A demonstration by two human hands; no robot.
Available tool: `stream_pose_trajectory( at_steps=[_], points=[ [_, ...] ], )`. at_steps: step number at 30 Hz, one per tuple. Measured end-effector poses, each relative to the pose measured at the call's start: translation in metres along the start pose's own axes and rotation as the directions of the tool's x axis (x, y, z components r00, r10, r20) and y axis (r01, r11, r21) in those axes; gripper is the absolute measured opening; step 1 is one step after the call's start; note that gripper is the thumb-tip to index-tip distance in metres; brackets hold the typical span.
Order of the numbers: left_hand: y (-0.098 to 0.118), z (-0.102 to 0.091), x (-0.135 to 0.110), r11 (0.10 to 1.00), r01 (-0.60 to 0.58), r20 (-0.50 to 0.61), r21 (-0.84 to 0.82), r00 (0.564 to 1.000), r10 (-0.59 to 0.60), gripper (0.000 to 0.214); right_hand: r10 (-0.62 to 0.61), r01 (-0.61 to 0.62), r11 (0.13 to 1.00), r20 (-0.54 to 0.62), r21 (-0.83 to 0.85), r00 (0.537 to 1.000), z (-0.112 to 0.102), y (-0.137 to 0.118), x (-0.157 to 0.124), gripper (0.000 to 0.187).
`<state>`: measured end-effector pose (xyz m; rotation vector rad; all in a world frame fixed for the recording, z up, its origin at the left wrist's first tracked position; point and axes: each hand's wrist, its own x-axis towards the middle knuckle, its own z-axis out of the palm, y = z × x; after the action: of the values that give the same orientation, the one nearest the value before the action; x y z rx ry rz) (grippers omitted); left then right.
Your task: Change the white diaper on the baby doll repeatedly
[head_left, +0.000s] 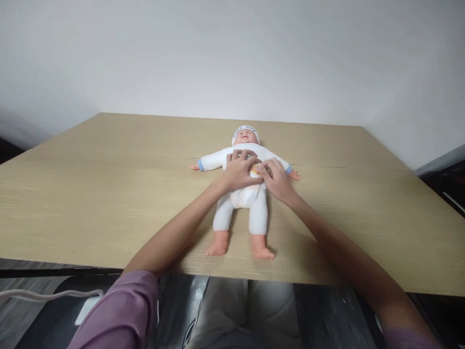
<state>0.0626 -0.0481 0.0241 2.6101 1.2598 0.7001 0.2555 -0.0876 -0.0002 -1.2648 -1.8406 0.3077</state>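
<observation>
The doll's [259, 213] waist and belly are largely covered by the person's two hands, and the upper part of the diaper [245, 198] shows only as a small patch with an orange print between them. How the diaper's edges or tabs sit there cannot be made out. The left hand's [240, 172] fingers are half curled and spread over the doll's belly, its thumb reaching across toward the print; whether they have hold of anything is hidden. The right hand's [276, 180] fingers are bent close together at the print's other side, touching the diaper's front, but whether they pinch it cannot be told.

The doll lies on its back on the tabletop [109, 194], head away from the person, arms out, feet near the close edge. The printed patch sits between the two sets of fingers, and the diaper's lower front lies just below the left hand, between the white-clad legs. Lettering on the doll's cap [245, 128] is too small to read surely.

The right purple sleeve [409, 338] is mostly cut off at the bottom, as are the person's trousers [243, 310]. A pale cable [51, 294] runs out of view at left, and dark objects at both side edges are cropped beyond recognition.
</observation>
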Motion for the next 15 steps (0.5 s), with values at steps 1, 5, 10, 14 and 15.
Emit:
stream_pose_trajectory(
  at_steps=[1,5,10,14,15],
  points=[
    [0.000,0.000,0.000,1.000,0.001,0.001,-0.005,1.000,-0.001,0.053,-0.034,0.034,0.999,-0.019,0.017,0.999,-0.002,-0.001,-0.009,0.032],
    [-0.001,0.002,0.000,1.000,0.001,-0.001,-0.021,1.000,-0.001,0.054,-0.174,0.172,0.984,0.058,0.044,0.983,-0.010,-0.003,-0.043,0.040],
    [-0.005,0.003,0.002,0.999,0.008,-0.002,-0.044,1.000,-0.008,0.054,-0.276,0.268,0.960,0.147,0.076,0.950,-0.009,0.004,-0.052,0.055],
    [-0.008,0.000,0.003,0.990,0.045,0.011,-0.130,0.999,-0.043,0.070,-0.271,0.252,0.954,0.107,0.162,0.957,0.001,0.015,-0.045,0.057],
    [-0.010,-0.001,0.002,0.984,0.052,0.010,-0.172,0.999,-0.051,0.076,-0.254,0.234,0.956,0.102,0.175,0.962,0.003,0.017,-0.045,0.059]
  ],
)
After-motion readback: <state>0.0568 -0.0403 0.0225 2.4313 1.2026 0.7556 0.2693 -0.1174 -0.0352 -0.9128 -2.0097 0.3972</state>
